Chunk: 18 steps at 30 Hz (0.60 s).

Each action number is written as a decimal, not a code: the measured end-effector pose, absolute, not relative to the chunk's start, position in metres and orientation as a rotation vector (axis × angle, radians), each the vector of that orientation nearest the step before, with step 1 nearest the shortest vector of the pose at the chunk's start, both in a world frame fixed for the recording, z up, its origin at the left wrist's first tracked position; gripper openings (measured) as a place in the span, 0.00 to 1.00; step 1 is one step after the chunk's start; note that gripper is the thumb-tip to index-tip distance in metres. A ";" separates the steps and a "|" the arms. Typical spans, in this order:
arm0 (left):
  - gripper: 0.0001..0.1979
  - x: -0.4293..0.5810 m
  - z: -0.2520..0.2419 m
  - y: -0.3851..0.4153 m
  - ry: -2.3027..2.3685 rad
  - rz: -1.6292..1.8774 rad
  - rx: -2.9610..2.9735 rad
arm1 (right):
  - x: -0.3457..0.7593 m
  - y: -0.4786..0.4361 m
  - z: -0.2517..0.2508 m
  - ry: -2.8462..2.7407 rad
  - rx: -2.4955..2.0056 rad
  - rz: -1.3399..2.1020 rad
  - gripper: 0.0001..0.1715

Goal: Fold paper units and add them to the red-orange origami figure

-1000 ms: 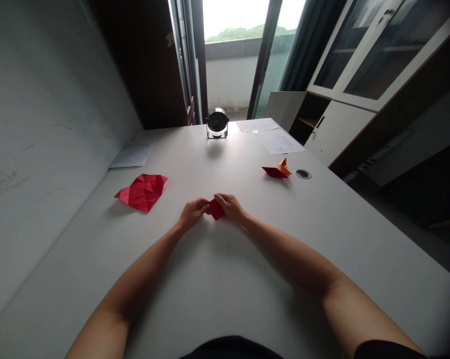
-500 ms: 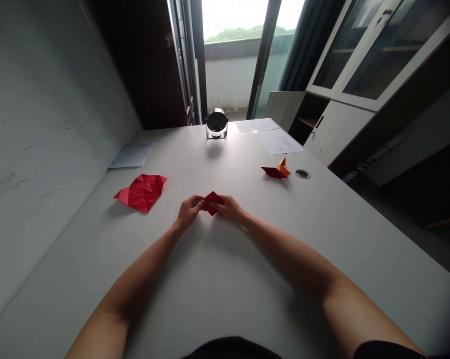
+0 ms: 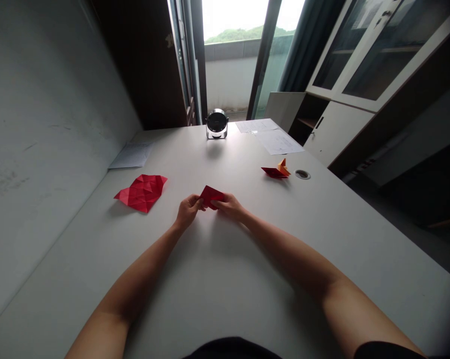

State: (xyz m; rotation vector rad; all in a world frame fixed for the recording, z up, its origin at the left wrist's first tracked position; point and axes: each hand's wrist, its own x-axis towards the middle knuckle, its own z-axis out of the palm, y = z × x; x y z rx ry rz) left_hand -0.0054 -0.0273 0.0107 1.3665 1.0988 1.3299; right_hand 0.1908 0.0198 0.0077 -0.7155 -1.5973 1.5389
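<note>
The person's left hand (image 3: 188, 210) pinches the left side of a folded red paper (image 3: 209, 193) between thumb and fingers, while the right hand (image 3: 230, 206) grips its right side, thumb laid over the near face. The paper sits between the two hands, above the middle of the white counter (image 3: 217, 279), one corner pointing away from the person; whether its underside touches the surface cannot be told. Left of the hands, well apart, lies a creased red sheet (image 3: 142, 193), unfolded. Farther off to the right, a red-and-orange folded paper piece (image 3: 276, 172) rests just beside a round cable grommet (image 3: 303, 174). Toward the far edge stand a round black device in a silver bracket (image 3: 216, 122) and, to its right, printed sheets (image 3: 279, 142); more papers (image 3: 130, 155) lie by the left wall (image 3: 60, 149).
</note>
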 end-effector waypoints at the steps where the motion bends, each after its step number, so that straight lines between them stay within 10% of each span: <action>1: 0.17 -0.005 0.011 -0.027 1.089 1.333 1.364 | 0.191 0.020 0.007 -1.593 -0.718 1.543 0.22; 18: 0.17 -0.006 0.009 -0.028 1.042 1.249 1.336 | 0.190 0.021 -0.007 -1.775 -0.824 1.318 0.22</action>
